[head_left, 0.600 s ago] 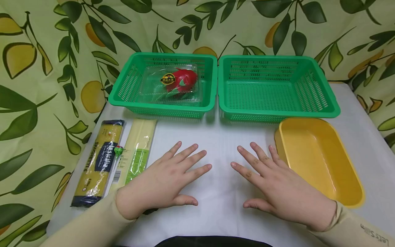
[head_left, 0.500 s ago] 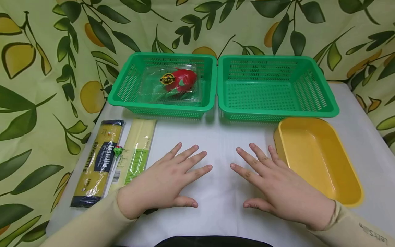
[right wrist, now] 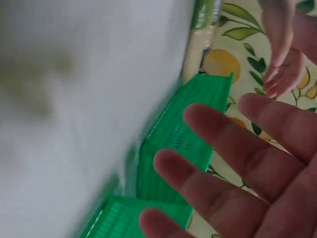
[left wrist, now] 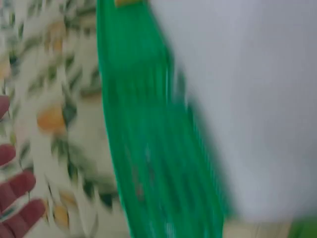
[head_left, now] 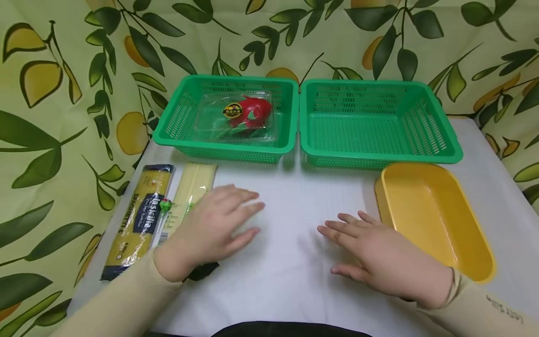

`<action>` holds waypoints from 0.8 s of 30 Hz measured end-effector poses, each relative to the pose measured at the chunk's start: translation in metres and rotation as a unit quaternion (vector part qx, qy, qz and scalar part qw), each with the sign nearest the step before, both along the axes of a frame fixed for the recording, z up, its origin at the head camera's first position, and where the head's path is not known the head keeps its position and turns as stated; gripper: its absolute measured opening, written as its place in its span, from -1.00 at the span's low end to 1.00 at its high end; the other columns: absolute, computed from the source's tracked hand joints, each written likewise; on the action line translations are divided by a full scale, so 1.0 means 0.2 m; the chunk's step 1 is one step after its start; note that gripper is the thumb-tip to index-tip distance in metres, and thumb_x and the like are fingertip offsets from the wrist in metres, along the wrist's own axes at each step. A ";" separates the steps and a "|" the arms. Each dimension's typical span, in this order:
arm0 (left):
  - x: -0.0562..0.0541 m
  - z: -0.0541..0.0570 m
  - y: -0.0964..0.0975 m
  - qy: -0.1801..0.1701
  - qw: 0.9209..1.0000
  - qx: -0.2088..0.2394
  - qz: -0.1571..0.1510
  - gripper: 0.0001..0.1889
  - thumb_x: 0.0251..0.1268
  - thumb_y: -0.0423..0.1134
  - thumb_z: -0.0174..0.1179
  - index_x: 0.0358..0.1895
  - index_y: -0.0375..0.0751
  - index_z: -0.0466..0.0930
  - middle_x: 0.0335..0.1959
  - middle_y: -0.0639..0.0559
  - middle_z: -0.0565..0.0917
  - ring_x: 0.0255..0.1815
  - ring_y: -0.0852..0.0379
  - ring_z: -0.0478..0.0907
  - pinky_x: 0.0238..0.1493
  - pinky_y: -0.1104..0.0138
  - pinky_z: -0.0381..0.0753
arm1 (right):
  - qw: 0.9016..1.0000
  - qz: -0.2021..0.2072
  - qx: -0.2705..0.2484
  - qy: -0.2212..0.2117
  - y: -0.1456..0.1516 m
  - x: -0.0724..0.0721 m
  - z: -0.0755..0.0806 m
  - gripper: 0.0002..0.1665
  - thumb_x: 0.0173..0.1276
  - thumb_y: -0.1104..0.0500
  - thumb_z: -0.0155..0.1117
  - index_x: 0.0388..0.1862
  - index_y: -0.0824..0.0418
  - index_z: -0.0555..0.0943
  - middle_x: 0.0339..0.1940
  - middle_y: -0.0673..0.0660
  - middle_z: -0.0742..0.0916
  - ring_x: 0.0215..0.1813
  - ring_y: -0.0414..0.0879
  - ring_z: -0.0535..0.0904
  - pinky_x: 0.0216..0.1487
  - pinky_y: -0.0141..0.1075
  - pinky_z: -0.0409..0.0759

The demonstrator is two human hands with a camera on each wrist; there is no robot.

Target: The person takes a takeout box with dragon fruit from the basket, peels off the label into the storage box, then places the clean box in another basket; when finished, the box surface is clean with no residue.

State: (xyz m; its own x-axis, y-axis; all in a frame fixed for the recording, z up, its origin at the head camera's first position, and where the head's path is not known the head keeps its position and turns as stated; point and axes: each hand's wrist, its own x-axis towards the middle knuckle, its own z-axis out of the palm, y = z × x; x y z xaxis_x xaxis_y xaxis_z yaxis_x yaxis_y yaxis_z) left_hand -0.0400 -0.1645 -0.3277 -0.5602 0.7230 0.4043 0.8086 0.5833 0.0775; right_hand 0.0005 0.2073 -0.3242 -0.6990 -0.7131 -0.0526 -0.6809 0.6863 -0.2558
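Note:
My left hand (head_left: 210,224) hovers over the near part of a pale noodle packet (head_left: 195,180), its fingers loosely extended and holding nothing. Left of that packet lies a spaghetti pack (head_left: 141,215) with dark blue ends. A lollipop (head_left: 165,206) with a green and red wrapper lies by the two packs. My right hand (head_left: 379,257) is held above the white table, beside a yellow plastic tub (head_left: 438,220), fingers spread and nothing in them. In the right wrist view its fingers (right wrist: 223,168) are extended, and the left hand (right wrist: 285,69) shows beyond them.
Two green baskets stand side by side at the back. The left basket (head_left: 227,150) holds a clear plastic box (head_left: 210,117) with a red dragon fruit (head_left: 257,110). The right basket (head_left: 379,157) touches or nearly touches it. A patterned cloth (head_left: 320,37) hangs behind. A black object (head_left: 204,270) lies partly under the left wrist.
My left hand has lifted and shifted left, its fingers less spread. The right hand has tilted, its fingertips lower in view. The head view has shifted slightly.

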 end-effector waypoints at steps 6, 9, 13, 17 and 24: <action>-0.29 0.15 -0.32 -0.071 0.963 0.101 0.237 -0.19 0.40 -0.03 0.51 0.60 -0.30 0.46 0.61 -0.32 0.47 0.62 -0.41 0.36 0.62 -0.36 0.27 | 0.983 -0.043 -0.127 -0.122 -0.12 -0.24 0.19 -0.50 0.67 -0.08 0.36 0.49 -0.04 0.68 0.21 -0.16 0.84 0.22 -0.15 0.77 0.25 0.03 0.78; -0.41 0.15 -0.45 -0.142 0.932 0.100 0.319 0.02 0.41 0.13 0.50 0.77 -0.19 0.19 0.80 -0.30 0.16 0.76 -0.47 0.11 0.68 -0.45 0.09 | 0.954 -0.085 -0.190 -0.214 -0.22 -0.42 0.26 -0.57 0.73 0.01 0.28 0.45 0.08 0.70 0.14 -0.07 0.85 0.17 -0.13 0.77 0.25 -0.05 0.76; -0.55 0.09 -0.54 -0.210 0.902 0.089 0.367 0.24 0.37 0.33 0.46 0.86 -0.11 -0.11 0.87 -0.29 -0.15 0.82 -0.52 -0.11 0.68 -0.51 -0.02 | 0.889 -0.152 -0.274 -0.333 -0.35 -0.67 0.31 -0.52 0.80 0.01 0.13 0.49 0.22 0.61 0.22 0.21 0.80 0.21 0.07 0.78 0.33 -0.08 0.73; -0.63 0.04 -0.58 -0.232 0.888 0.092 0.386 0.31 0.35 0.39 0.43 0.87 -0.10 -0.22 0.87 -0.31 -0.20 0.81 -0.55 -0.13 0.67 -0.51 0.02 | 0.798 -0.214 -0.386 -0.411 -0.45 -0.89 0.31 -0.35 0.84 -0.10 0.01 0.68 0.23 0.40 0.56 0.30 0.59 0.52 0.23 0.60 0.57 0.00 0.57; -0.66 0.03 -0.59 -0.261 0.879 0.116 0.381 0.35 0.36 0.37 0.44 0.85 -0.19 -0.30 0.87 -0.32 -0.24 0.85 -0.49 -0.21 0.72 -0.44 -0.03 | 0.626 -0.287 -0.547 -0.475 -0.63 -1.11 0.26 -0.05 0.80 -0.27 -0.01 0.91 -0.13 -0.18 0.93 0.03 -0.08 0.90 0.21 -0.17 0.88 0.03 -0.13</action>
State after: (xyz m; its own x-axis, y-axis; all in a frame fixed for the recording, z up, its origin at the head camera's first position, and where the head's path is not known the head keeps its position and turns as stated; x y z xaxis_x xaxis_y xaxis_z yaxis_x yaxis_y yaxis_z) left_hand -0.1721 -0.2832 -0.3210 -0.9993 -0.0110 0.0351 0.0085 0.8597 0.5107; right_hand -0.2207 0.0809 -0.2714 -0.8807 -0.3313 -0.3385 0.4142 -0.1924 -0.8896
